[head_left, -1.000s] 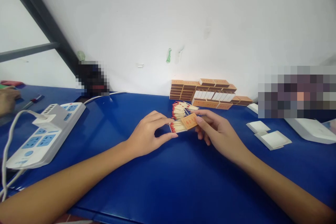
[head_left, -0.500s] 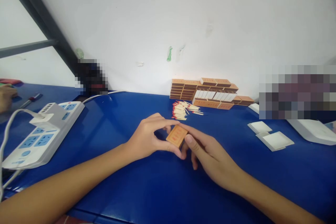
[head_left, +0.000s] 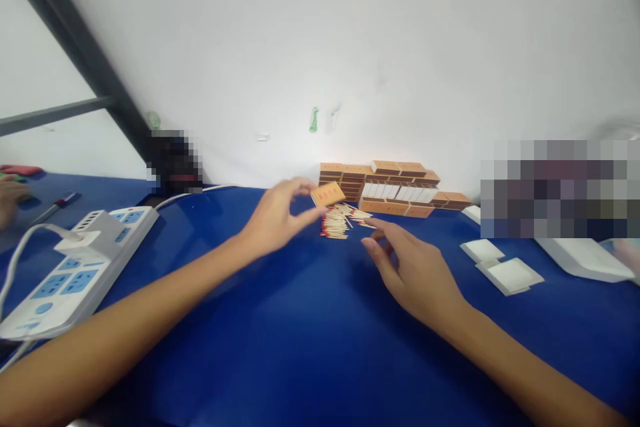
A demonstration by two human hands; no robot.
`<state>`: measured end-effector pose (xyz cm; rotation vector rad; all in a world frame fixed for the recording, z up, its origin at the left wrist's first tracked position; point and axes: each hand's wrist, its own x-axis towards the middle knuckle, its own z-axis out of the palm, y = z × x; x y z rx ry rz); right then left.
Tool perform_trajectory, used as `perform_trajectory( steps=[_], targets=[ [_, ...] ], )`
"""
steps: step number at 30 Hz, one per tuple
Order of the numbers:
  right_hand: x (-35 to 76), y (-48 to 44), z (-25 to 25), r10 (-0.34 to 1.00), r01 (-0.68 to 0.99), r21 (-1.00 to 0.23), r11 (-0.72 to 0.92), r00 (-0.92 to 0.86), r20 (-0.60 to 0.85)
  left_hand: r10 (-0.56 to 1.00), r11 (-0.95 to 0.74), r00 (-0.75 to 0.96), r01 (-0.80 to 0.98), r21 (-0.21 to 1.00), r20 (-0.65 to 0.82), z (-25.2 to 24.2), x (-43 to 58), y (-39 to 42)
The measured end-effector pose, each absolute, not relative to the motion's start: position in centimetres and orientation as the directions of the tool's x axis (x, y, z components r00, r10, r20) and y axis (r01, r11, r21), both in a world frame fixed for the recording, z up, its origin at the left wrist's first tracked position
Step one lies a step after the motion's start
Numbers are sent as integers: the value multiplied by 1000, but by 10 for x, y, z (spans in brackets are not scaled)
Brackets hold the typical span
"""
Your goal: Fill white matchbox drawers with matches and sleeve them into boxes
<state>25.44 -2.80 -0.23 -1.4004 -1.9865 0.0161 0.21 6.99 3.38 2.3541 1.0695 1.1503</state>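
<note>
My left hand [head_left: 280, 213] holds an orange matchbox [head_left: 328, 195] between thumb and fingers, just above a pile of red-tipped matches [head_left: 336, 223] on the blue table [head_left: 300, 320]. To the right of that pile, my right hand [head_left: 413, 267] hovers with bent fingers apart and nothing visible in it. Behind the matches, stacked matchboxes [head_left: 397, 205] stand against the wall, some with orange tops and brown sides, others showing white.
A white power strip [head_left: 75, 273] with a plugged-in cable lies at the left. White square pieces [head_left: 513, 275] and a white device [head_left: 583, 259] are at the right. Beyond the power strip is a pen [head_left: 55, 207], near another person's hand [head_left: 9, 199].
The matchbox, between both hands before, has moved up and away in my left hand toward the stack. My right hand has let go of it and shifted right. The view has tilted slightly.
</note>
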Motion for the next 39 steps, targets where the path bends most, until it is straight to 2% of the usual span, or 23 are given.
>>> perform_trajectory(
  steps=[3, 7, 10, 18, 26, 32, 35, 37, 39],
  targets=[
    [266, -19, -4, 763, 890, -172, 423, -247, 598, 674, -711, 410, 585, 390, 614, 50, 8, 118],
    [276, -14, 0, 697, 920, 31, 390, -317, 643, 686, -716, 445, 553, 427, 575, 59, 24, 159],
    [285, -10, 2, 697, 940, 106, 325, -314, 644, 660, -743, 481, 528, 411, 577, 56, 40, 168],
    [293, -2, 1, 746, 964, 56, 262, -238, 622, 571, -803, 558, 534, 266, 602, 48, 70, 171],
    [295, 2, -1, 734, 973, 77, 218, -215, 644, 567, -737, 514, 665, 117, 644, 41, 70, 163],
    [296, 7, 1, 786, 982, 61, 178, -180, 592, 561, -708, 500, 703, 69, 660, 39, 81, 158],
    [324, 6, 22, 789, 995, 95, 37, -87, 608, 552, -686, 473, 726, 52, 687, 41, 80, 144],
    [354, 5, 41, 805, 984, 112, -139, 46, 591, 497, -688, 499, 725, -28, 710, 40, 71, 124],
    [385, 5, 54, 849, 956, 120, -268, 176, 499, 459, -720, 561, 690, -82, 689, 35, 57, 97]
  ],
)
